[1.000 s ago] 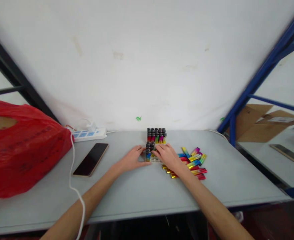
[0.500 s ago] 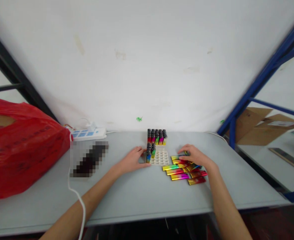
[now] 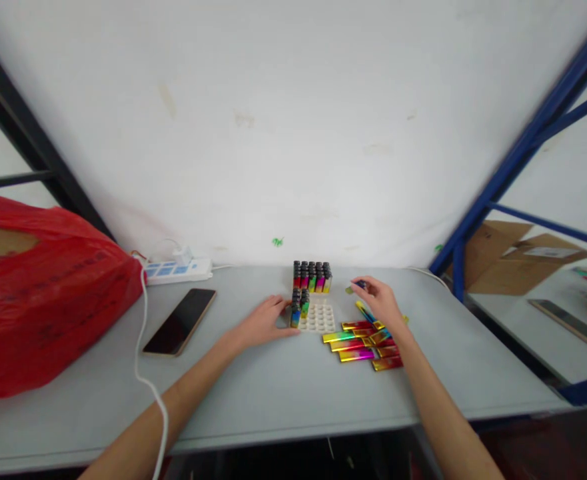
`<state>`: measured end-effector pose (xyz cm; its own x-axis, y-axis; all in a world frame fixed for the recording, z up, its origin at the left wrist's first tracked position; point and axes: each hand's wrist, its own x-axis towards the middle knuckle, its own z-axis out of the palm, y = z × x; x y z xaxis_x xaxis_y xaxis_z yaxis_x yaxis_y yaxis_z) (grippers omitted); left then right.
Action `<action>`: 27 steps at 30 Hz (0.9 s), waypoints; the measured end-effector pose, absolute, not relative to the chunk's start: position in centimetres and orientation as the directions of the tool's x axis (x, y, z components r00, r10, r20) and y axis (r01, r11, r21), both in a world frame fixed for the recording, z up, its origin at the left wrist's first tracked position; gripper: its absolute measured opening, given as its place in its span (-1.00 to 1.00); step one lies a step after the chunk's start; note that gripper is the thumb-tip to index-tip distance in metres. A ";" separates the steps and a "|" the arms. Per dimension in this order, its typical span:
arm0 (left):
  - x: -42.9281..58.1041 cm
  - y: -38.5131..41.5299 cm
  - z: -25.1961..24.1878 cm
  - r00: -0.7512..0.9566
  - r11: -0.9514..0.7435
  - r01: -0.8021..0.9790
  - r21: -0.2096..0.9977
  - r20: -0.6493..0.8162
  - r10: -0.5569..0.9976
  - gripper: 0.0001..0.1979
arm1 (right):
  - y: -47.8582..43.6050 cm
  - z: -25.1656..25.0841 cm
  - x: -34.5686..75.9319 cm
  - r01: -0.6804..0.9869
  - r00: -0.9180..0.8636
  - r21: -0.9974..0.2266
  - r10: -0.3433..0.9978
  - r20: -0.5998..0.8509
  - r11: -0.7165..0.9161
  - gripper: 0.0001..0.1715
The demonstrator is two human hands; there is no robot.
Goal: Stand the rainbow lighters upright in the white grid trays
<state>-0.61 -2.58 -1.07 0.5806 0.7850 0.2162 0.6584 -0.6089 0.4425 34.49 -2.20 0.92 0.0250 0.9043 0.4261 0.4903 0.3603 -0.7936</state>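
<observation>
Right hand (image 3: 382, 301): grip pinching one lighter (image 3: 359, 285), lifted near the far edge of the surface (image 3: 273, 393), just right of the white tray (image 3: 320, 319). Left hand (image 3: 264, 323): grip spread, resting against the tray's left side. Judgement: brace the tray, turn the lighter upright, seat it squarely in an open socket.

a storeroom workbench: blue steel racking (image 3: 518, 163), cardboard boxes (image 3: 503, 257), batch-sorted lighters (image 3: 363, 340)

One head-worn view from the near edge of the table (image 3: 283, 393), forward and down, close, toward the white wall (image 3: 293, 133).
</observation>
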 end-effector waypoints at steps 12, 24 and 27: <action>-0.6 -2.5 -1.1 0.596 -0.628 0.653 0.422 0.226 0.771 -0.44 | -4.5 1.1 27.9 -0.017 -0.119 -0.994 0.986 0.113 0.112 -0.37; -0.5 -2.5 -1.1 0.595 -0.630 0.652 0.421 0.230 0.770 -0.43 | -4.7 -0.1 26.7 0.541 0.028 -0.788 0.931 0.364 0.292 -0.43; -0.5 -2.5 -0.9 0.597 -0.629 0.658 0.413 0.224 0.771 -0.43 | -5.0 0.1 26.3 0.554 -0.021 -0.766 0.924 0.381 0.328 -0.45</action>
<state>-0.47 -2.52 -0.95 0.5965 0.7708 0.2236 0.6581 -0.6292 0.4134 26.31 -5.04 0.15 -0.0213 0.9245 0.3807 0.5535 0.3280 -0.7655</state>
